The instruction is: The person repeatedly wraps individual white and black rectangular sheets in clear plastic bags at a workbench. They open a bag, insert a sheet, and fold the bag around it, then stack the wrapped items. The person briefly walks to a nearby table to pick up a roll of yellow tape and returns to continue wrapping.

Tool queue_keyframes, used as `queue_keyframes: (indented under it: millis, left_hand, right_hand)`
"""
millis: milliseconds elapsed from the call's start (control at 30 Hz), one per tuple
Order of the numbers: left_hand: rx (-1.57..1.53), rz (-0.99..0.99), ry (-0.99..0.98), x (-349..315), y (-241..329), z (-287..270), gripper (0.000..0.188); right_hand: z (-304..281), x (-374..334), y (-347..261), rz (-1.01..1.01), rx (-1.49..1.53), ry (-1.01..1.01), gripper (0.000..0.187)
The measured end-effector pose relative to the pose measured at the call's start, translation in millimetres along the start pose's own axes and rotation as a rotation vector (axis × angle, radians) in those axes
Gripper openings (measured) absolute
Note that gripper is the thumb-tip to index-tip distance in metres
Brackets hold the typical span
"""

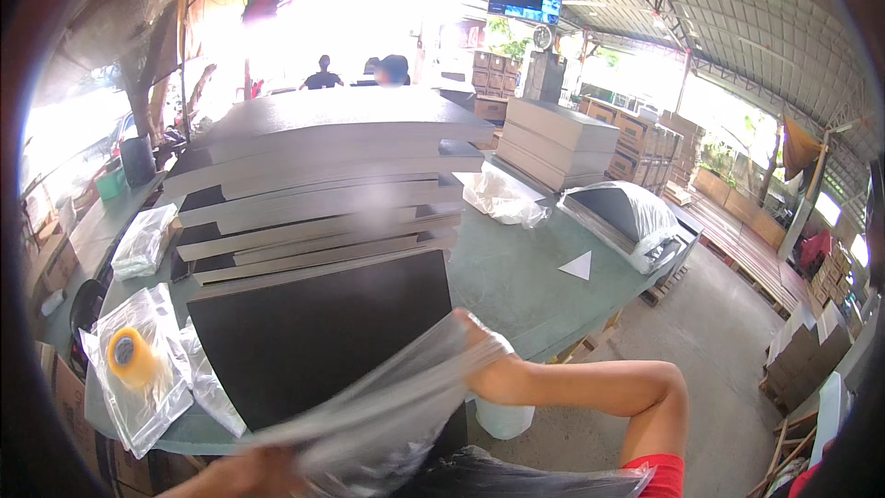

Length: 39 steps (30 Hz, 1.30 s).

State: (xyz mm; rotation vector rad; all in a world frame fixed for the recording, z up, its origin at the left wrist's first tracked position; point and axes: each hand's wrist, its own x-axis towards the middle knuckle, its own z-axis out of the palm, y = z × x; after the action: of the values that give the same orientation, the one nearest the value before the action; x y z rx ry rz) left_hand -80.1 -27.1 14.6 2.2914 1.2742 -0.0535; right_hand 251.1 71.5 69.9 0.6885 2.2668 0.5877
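Note:
A clear plastic bag (387, 410) is stretched between my two hands over the near end of a flat black panel (323, 332). My right hand (490, 367) grips the bag's upper right edge, with the fingers closed on the film. At the lower left, my left hand (249, 472) is blurred by motion; the plastic runs taut into its closed fingers. The panel leans against the front of a tall stack of dark-faced boards (341, 166). Part of the bag falls across my lap, and the panel's lower end is hidden behind it.
On the green table (507, 267) lie a yellow tape roll (131, 356) on clear plastic bags, a white triangular scrap (577, 266) and crumpled plastic (503, 197). A plastic-wrapped stack of panels (622, 217) sits at the right edge. Cartons (636, 134) and two people are farther back.

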Motion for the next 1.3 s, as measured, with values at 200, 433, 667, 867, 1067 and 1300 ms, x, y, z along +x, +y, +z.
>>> queue_keyframes:
  millis: [200, 433, 667, 867, 1067, 1300]
  left_hand:
    - [0.0, 0.096, -0.132, 1.4, 17.0, 25.4, 0.024]
    - [0.206, -0.263, 0.366, -35.8, -55.8, 71.6, 0.023]
    - [-0.484, -0.015, 0.163, -80.2, -36.8, 4.1, 0.018]
    - [0.072, -0.62, 1.374, -71.3, -121.8, -66.0, 0.039]
    - [0.186, -0.141, 1.181, -32.0, -50.7, -102.1, 0.077]
    - [0.202, -0.13, 1.328, -46.2, -34.1, -95.8, 0.051]
  right_hand:
    - [-16.6, 5.7, 24.3, 0.162, -0.075, 0.055, 0.031]
    - [-35.7, -29.6, -35.5, -0.462, 0.76, -0.139, 0.019]
    - [7.4, -5.8, 64.7, 0.828, 1.227, 1.186, 0.025]
    - [-21.4, 34.1, 20.4, 0.296, 1.006, 0.939, 0.049]
    - [2.9, 50.3, 76.1, 0.497, 0.915, 1.186, 0.064]
    - [17.8, -1.7, 68.2, 0.449, 0.877, 1.363, 0.061]
